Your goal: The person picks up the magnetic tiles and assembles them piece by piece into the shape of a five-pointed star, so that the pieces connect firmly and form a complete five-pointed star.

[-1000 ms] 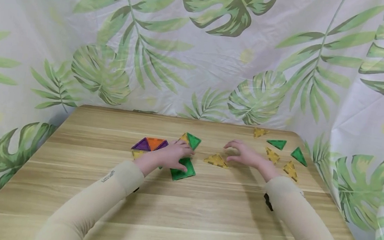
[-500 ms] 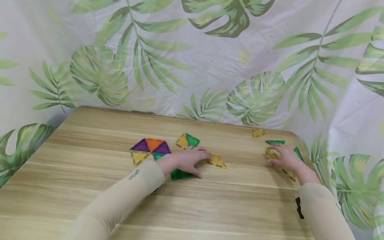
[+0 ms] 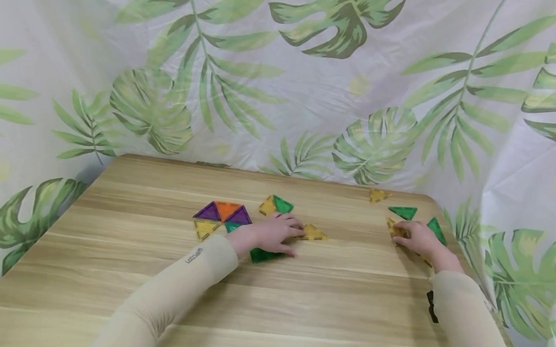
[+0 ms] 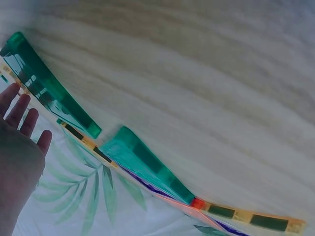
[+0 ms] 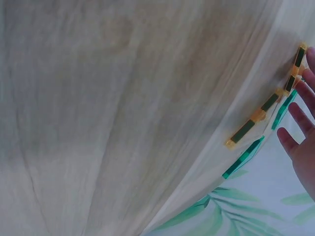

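My left hand (image 3: 272,235) is stretched over the middle of the table, palm down with the fingers loosely extended. Its fingertips reach the left end of a yellow triangle tile (image 3: 316,233). Under that hand a green tile (image 3: 262,256) is partly hidden. At the right, my right hand (image 3: 421,240) is lowered over another yellow triangle tile (image 3: 391,226), thumb and fingers at its edge. In the right wrist view, the fingers (image 5: 299,117) look spread beside the yellow tiles (image 5: 253,120); the thumb is not visible there.
Purple tiles (image 3: 208,211), an orange tile (image 3: 227,210) and a yellow one (image 3: 205,228) form a group at the left. Behind my left hand lie joined yellow and green triangles (image 3: 283,204). Green triangles (image 3: 402,212) and another yellow tile (image 3: 379,195) lie at the far right.
My right hand has moved right from the middle yellow triangle to the tiles at the right, then lowered slightly. My left hand has shifted right, uncovering the purple and orange tiles.
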A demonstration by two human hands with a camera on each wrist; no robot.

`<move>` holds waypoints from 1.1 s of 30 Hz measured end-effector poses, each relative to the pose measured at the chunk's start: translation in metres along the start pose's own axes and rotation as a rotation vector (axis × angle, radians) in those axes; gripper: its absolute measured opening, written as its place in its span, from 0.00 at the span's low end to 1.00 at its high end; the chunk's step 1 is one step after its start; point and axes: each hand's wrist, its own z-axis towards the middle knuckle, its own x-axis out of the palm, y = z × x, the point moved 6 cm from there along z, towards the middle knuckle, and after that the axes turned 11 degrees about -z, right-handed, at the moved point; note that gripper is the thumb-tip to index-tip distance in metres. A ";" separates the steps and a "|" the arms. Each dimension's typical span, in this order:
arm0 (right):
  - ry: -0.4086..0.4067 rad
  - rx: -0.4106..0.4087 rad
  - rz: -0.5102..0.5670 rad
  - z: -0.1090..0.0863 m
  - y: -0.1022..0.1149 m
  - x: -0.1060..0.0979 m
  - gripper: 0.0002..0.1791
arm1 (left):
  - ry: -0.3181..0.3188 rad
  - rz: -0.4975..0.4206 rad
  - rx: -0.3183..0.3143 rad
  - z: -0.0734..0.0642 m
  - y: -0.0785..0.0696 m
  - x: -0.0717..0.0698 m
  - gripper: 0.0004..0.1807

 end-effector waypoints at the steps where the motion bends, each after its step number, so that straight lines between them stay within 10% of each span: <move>1: 0.004 0.000 0.001 0.000 0.003 -0.001 0.26 | -0.006 0.002 -0.001 -0.001 0.000 0.000 0.35; 33: -0.057 -0.133 0.023 0.013 0.089 0.006 0.34 | -0.084 -0.085 0.031 -0.003 0.010 -0.007 0.30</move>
